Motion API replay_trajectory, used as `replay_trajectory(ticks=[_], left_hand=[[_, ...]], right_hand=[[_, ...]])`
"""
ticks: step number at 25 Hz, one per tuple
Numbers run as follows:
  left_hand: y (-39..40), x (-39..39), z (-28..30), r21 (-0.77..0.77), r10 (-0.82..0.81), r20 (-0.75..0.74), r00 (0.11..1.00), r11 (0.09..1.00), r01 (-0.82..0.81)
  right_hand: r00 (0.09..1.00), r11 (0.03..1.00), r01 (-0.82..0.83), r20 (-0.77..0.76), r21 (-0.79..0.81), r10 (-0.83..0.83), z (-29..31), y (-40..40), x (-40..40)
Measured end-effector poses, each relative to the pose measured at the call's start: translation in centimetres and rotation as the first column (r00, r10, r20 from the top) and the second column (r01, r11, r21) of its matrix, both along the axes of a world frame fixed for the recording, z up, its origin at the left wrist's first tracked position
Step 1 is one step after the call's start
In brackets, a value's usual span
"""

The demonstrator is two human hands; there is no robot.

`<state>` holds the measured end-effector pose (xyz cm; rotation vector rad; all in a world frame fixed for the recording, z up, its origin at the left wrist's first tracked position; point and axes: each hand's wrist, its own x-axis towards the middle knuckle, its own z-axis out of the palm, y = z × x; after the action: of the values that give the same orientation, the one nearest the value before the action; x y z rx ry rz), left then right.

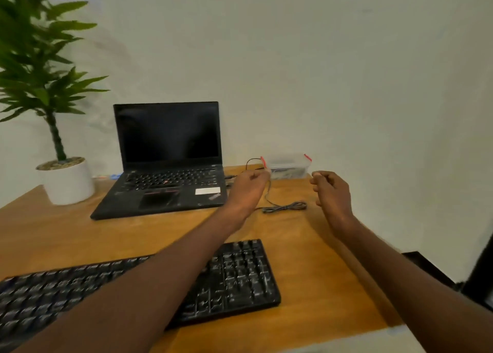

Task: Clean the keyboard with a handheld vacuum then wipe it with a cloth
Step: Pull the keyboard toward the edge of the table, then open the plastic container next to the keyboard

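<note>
Fingers on both hands are loosely curled, nothing in them as far as I can tell, though my left hand (pixel 249 185) sits right by the thin black cable (pixel 284 207). Keyboard (pixel 234 278) lies nearer than both hands, under my left forearm, long axis running left-right across the desk (pixel 320 259). Right hand (pixel 332 192) floats right of the cable. Farther back: laptop (pixel 168 160), clear box (pixel 289 165). No vacuum or cloth visible yet.

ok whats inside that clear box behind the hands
The clear box with red clips holds something pale and blurred; what it is cannot be told. The left hand covers its near left corner.
</note>
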<state>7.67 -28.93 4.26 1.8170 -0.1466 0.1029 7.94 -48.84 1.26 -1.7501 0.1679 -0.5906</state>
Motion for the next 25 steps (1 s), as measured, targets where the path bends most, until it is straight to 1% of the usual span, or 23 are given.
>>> replay_trajectory(ticks=[1,3,5,7,8,10,13,15,17,18,22,25], left_hand=[[-1.7,1.6,0.1,-0.037,-0.012,-0.026,1.000,0.999,0.011],[-3.8,5.0,0.1,-0.095,0.013,-0.063,0.998,0.995,-0.019],[-4.8,9.4,-1.1,-0.147,0.092,-0.068,0.993,0.984,-0.101],[-5.1,12.6,-2.6,-0.203,0.140,-0.107,0.984,0.966,-0.160],[-5.2,12.5,-2.5,-0.194,0.140,-0.112,0.984,0.968,-0.160],[-5.6,13.5,-2.9,-0.118,0.140,-0.106,0.985,0.981,-0.152],[-6.8,15.2,-2.9,-0.011,0.130,-0.072,0.989,0.991,-0.131],[-7.7,15.4,-2.9,0.018,0.091,-0.099,0.991,0.996,-0.090],[-8.0,15.6,-3.3,0.022,0.078,-0.105,0.991,0.997,-0.076],[-7.9,15.7,-3.4,0.007,0.074,-0.112,0.991,0.997,-0.073],[-7.4,15.4,-4.0,-0.025,0.054,-0.105,0.993,0.998,-0.057],[-7.1,15.4,-3.8,-0.076,0.018,-0.120,0.993,0.997,-0.027]], right_hand=[[1.000,1.000,0.000,0.004,0.008,0.000,0.1,-0.7,1.9],[0.998,0.999,-0.051,-0.045,0.006,0.051,0.2,-1.5,5.4],[0.989,0.993,-0.096,-0.102,0.068,0.103,-0.1,-1.6,8.6],[0.991,0.989,-0.074,-0.101,0.125,0.087,-0.8,-1.8,11.4],[0.993,0.990,-0.036,-0.105,0.139,0.051,-1.0,-1.9,12.3],[0.993,0.992,0.031,-0.119,0.122,-0.016,-2.0,-2.1,13.8],[0.985,0.998,0.056,-0.165,0.026,-0.051,-2.3,-2.4,15.2],[0.981,0.996,0.084,-0.171,-0.032,-0.088,-2.3,-2.6,16.0],[0.979,0.989,0.115,-0.159,-0.096,-0.129,-2.5,-2.5,16.5],[0.977,0.986,0.130,-0.158,-0.102,-0.145,-2.5,-2.5,16.7],[0.977,0.989,0.144,-0.155,-0.026,-0.146,-2.5,-2.9,16.6],[0.982,0.988,0.149,-0.115,-0.028,-0.152,-2.6,-2.9,16.2]])
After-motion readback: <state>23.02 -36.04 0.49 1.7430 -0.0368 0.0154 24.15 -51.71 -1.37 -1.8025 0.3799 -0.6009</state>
